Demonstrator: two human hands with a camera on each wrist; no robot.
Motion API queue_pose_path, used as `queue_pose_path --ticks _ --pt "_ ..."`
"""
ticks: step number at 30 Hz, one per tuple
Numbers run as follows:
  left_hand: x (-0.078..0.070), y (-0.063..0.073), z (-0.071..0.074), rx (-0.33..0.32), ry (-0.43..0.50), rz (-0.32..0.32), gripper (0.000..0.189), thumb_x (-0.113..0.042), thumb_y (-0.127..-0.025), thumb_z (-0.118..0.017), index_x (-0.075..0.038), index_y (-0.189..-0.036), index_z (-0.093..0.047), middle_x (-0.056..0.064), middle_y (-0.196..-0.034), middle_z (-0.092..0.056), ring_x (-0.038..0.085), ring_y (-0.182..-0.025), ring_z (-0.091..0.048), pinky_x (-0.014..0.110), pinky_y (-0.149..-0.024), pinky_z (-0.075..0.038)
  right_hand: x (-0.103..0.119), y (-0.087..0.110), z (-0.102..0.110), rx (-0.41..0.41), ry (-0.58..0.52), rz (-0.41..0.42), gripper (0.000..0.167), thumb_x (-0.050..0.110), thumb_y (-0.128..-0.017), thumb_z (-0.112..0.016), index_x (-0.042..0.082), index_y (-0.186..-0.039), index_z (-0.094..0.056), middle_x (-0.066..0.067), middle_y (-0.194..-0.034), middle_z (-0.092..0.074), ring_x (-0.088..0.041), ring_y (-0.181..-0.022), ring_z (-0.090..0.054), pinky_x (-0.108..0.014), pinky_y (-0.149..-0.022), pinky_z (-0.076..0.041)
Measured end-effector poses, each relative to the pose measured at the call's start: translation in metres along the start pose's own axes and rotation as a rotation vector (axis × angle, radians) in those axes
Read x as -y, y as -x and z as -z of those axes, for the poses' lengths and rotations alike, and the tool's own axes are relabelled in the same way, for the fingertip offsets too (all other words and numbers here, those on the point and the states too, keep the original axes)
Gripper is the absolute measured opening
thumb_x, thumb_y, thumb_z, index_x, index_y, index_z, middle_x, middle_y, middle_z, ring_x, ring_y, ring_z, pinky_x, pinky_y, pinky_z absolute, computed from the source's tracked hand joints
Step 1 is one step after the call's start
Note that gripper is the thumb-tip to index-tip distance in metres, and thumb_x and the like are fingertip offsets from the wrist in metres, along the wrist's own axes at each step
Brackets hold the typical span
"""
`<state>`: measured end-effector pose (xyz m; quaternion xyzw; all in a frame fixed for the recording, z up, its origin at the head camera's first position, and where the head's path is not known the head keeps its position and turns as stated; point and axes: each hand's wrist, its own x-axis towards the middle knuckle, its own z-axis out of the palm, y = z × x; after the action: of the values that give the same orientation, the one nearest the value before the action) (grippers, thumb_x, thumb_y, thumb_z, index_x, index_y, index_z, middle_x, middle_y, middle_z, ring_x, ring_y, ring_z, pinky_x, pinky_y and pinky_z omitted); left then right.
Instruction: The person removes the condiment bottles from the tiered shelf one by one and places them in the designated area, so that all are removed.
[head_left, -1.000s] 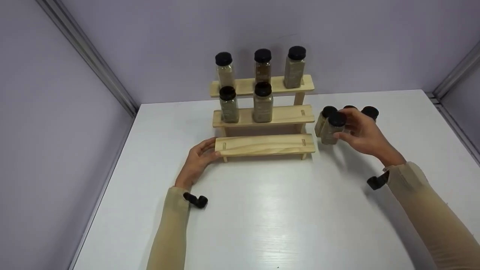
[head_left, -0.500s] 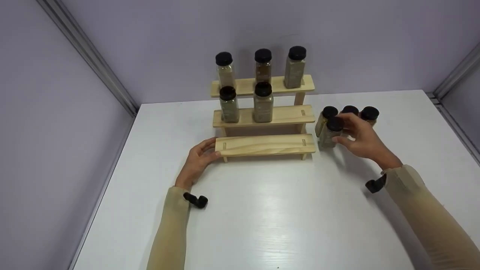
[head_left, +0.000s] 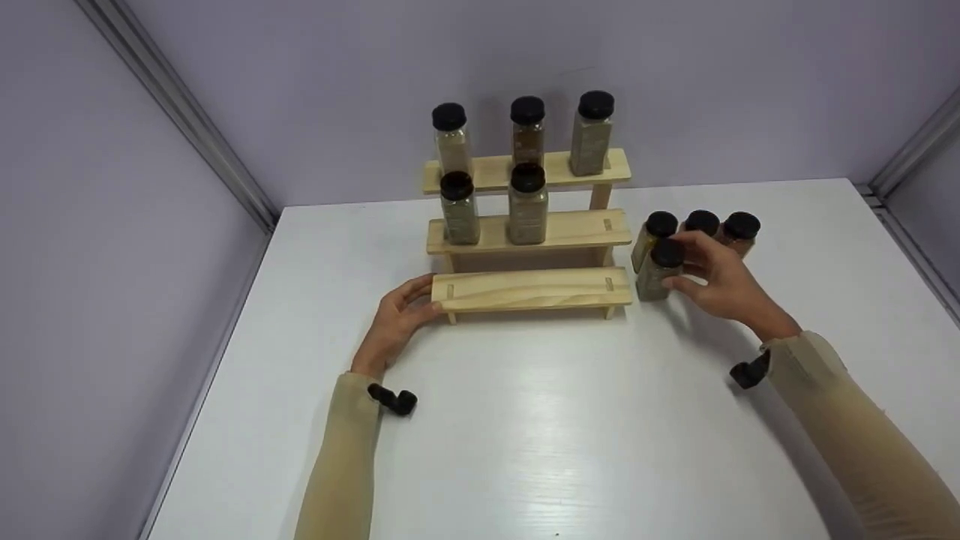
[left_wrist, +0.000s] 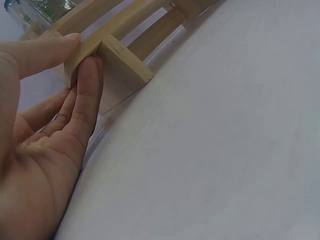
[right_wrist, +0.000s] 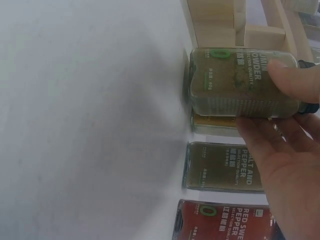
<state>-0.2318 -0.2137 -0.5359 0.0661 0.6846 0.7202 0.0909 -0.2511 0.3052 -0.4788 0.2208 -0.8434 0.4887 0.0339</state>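
A three-step wooden spice rack (head_left: 525, 291) stands near the back of the table. My left hand (head_left: 397, 322) pinches the left end of its lowest step; in the left wrist view the thumb lies on top and the fingers underneath. My right hand (head_left: 724, 281) holds a cumin powder jar (right_wrist: 225, 82) between thumb and fingers, upright at the right end of the rack. Whether that jar's base touches the table I cannot tell. Three spice jars stand behind it, among them a salt and pepper jar (right_wrist: 220, 167) and a red sweet pepper jar (right_wrist: 220, 222).
On the top step stand three black-capped jars, the right one (head_left: 591, 142) near its end. Two more jars, one of them greyish (head_left: 527, 214), occupy the left and middle of the second step. Walls rise behind and left of the white table (head_left: 525, 420).
My right hand has brought the cumin powder jar a little toward me and slightly left, and more of the jars behind shows. The left hand keeps its place on the rack.
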Motion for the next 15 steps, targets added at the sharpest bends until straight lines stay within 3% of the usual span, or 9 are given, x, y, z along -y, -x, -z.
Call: queue_pose_path --ticks 15 --pt "0.0000 0.0004 -0.0003 0.005 0.023 -0.003 0.062 -0.009 -0.101 -0.074 -0.003 -0.158 -0.049 0.021 -0.153 -0.053 0.023 -0.122 -0.067 0.030 -0.101 -0.060 -0.0040 0.0029 0.0002 -0.002 0.035 0.024 0.061 -0.009 -0.091 -0.079 -0.006 -0.146 -0.053 -0.026 -0.135 -0.064 0.011 -0.114 -0.060 -0.006 -0.097 -0.050"
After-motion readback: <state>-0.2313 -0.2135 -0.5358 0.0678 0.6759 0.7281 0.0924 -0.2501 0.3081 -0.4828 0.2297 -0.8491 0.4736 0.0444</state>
